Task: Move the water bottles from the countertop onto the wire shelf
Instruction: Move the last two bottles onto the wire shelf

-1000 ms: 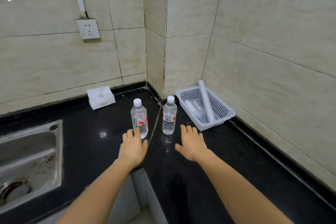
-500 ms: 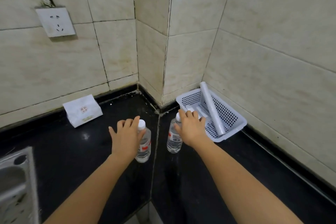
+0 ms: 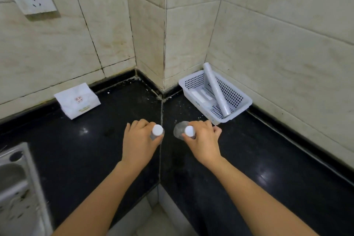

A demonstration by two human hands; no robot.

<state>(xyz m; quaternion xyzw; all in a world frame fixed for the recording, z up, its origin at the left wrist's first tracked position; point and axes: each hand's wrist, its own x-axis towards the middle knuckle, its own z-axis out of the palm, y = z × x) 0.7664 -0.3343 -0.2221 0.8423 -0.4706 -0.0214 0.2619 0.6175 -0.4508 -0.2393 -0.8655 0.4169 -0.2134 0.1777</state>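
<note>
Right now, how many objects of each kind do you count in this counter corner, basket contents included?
Water bottles: 2
White perforated basket: 1
White roll in the basket: 1
Tissue pack: 1
Total: 5
Small white pieces in the basket are too unclear to count.

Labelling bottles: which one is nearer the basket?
The right bottle, in the right hand, basket side of the seam; the left bottle is across it.

Countertop point(image 3: 76, 159): glossy black, faint pale specks. Wall tiles point(image 3: 268, 44): cream, brown marbled veining, dark grout. Basket point(image 3: 247, 101): white, grid-perforated. Left water bottle point(image 3: 157, 130) and right water bottle point(image 3: 189, 130): clear, white caps. Tissue pack point(image 3: 77, 100): white, grey marbling.
</note>
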